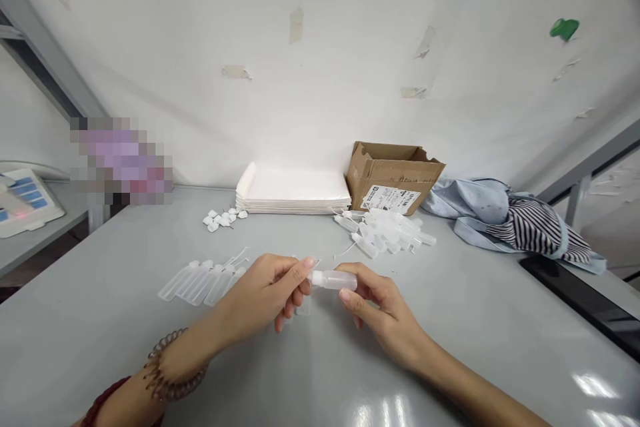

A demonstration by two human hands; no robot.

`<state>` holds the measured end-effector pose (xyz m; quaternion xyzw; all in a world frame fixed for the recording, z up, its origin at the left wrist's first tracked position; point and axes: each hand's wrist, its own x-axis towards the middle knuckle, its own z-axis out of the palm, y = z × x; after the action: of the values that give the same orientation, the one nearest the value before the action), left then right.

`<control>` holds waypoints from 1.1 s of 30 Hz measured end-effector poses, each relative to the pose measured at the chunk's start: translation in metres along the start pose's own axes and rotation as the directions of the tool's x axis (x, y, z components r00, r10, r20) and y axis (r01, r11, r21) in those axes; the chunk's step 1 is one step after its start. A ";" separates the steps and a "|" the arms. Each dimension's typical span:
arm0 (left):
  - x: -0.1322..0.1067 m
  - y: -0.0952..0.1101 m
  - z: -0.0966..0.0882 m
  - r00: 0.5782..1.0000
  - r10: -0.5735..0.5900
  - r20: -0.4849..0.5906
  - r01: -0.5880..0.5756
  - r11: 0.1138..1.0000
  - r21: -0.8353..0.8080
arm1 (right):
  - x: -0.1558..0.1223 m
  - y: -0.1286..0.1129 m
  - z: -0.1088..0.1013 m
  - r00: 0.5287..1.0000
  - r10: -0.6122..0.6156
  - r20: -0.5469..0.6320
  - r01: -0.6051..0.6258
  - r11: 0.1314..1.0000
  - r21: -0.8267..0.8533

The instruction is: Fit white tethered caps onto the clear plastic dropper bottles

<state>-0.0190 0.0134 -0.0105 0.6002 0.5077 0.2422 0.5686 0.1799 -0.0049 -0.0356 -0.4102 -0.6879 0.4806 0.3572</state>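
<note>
My right hand pinches a small clear plastic bottle held sideways just above the grey table. My left hand pinches the white cap end of that bottle between thumb and fingertips. A row of finished bottles with caps lies flat to the left of my left hand. A loose pile of uncapped bottles lies farther back, right of centre. A small heap of white caps sits at the back left.
A stack of white sheets and an open cardboard box stand against the white wall. Crumpled blue and striped cloth lies at the right. A black flat object rests near the right edge. A white device sits on a side table at left.
</note>
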 end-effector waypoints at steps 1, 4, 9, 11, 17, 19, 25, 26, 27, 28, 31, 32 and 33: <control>0.000 0.001 0.000 0.999 -0.013 0.039 0.014 1.000 -0.021 | -0.001 0.001 0.000 0.998 -0.059 -0.004 0.059 0.995 -0.080; -0.002 0.004 -0.002 0.992 -0.006 0.125 0.014 0.998 -0.064 | -0.004 0.006 0.001 0.975 -0.224 0.015 0.218 0.932 -0.288; -0.003 0.002 -0.002 0.987 0.020 0.157 -0.016 1.000 -0.023 | -0.005 0.016 0.001 0.938 -0.343 0.043 0.328 0.844 -0.424; -0.003 -0.001 -0.001 0.989 0.031 0.147 -0.031 1.000 -0.001 | -0.005 0.016 0.000 0.941 -0.336 0.042 0.319 0.837 -0.444; -0.003 0.003 0.003 0.994 0.073 0.085 -0.076 0.997 0.028 | -0.004 0.004 -0.003 0.975 -0.215 0.052 0.220 0.923 -0.316; -0.003 0.003 0.003 0.993 0.089 0.083 -0.091 0.996 0.018 | -0.004 0.001 -0.004 0.982 -0.181 0.048 0.187 0.941 -0.281; -0.003 0.000 0.005 0.990 0.122 0.069 -0.123 0.992 0.014 | -0.005 0.000 -0.006 0.994 -0.110 0.022 0.113 0.972 -0.204; -0.003 0.000 0.005 0.990 0.121 0.068 -0.122 0.992 0.014 | -0.004 0.000 -0.006 0.995 -0.097 0.020 0.099 0.978 -0.182; -0.003 0.001 0.006 0.991 0.115 0.067 -0.116 0.993 0.015 | -0.004 0.000 -0.007 0.997 -0.081 0.021 0.083 0.984 -0.158; -0.003 0.002 0.006 0.992 0.109 0.065 -0.110 0.994 0.016 | -0.004 -0.001 -0.007 0.998 -0.060 0.024 0.063 0.989 -0.131; -0.003 0.003 0.006 0.993 0.102 0.051 -0.103 0.994 0.024 | -0.002 -0.002 -0.006 0.999 0.004 0.036 -0.001 0.998 -0.064; -0.003 0.003 0.006 0.994 0.105 0.043 -0.106 0.994 0.027 | -0.002 -0.003 -0.005 0.999 0.016 0.034 -0.014 0.998 -0.057; -0.003 0.003 0.005 0.993 0.113 0.032 -0.114 0.993 0.030 | -0.001 -0.003 -0.005 0.999 0.021 0.029 -0.019 0.998 -0.059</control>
<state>-0.0144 0.0092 -0.0083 0.6406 0.4678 0.2569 0.5521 0.1837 -0.0046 -0.0319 -0.4200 -0.7028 0.4699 0.3299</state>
